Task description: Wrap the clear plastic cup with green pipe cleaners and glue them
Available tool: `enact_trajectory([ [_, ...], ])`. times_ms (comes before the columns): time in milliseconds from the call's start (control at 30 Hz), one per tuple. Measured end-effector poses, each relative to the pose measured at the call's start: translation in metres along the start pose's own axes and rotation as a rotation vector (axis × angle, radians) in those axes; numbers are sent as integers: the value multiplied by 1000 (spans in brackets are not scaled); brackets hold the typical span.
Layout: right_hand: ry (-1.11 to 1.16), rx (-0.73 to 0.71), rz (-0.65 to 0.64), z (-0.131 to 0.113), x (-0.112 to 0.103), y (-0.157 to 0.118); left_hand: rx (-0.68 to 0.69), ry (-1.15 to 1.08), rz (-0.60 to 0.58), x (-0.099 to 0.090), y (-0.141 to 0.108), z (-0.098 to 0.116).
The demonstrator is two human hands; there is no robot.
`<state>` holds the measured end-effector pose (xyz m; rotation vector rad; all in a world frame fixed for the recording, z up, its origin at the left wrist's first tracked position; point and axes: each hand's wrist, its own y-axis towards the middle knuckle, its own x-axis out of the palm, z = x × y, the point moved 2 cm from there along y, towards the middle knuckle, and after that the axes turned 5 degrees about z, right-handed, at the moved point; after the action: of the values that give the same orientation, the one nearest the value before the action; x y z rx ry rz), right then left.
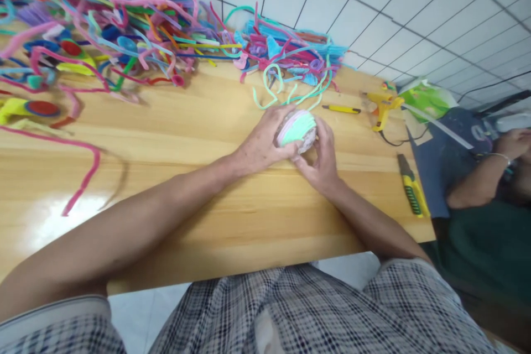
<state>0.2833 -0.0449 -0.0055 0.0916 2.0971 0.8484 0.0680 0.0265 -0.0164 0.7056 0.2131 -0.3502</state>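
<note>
Between my two hands is a round ball [299,128], with mint-green and pale lilac strips across its top and a whitish, rough-looking side. My left hand [265,138] curls around its left side, thumb across the front. From the right, my right hand [321,155] grips the ball with its thumb near the bottom and fingers along the far side. The ball's underside is hidden by the hands. Just beyond it, loose mint-green pipe cleaners [271,91] lie curled on the wooden table [186,221].
A tangled heap of coloured pipe cleaners [136,27] fills the back left. Towards the right lie a yellow utility knife [342,109], a yellow glue gun [382,108] and yellow-black pliers [410,188]. Another person's arm [477,188] shows at the far right.
</note>
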Motion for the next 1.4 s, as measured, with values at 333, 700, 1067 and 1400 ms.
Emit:
enact_trajectory([
  [333,-43,-2,17,-6,1,-3,-15,-24,-58,-5,-7,4],
  [700,-42,13,-7,-1,5,2,-23,-90,-5,-2,-2,-10],
  [1067,19,-44,4,14,15,12,-31,22,-39,-15,3,-16],
  [1400,72,4,-28,9,13,14,-61,20,-30,-17,4,-16],
])
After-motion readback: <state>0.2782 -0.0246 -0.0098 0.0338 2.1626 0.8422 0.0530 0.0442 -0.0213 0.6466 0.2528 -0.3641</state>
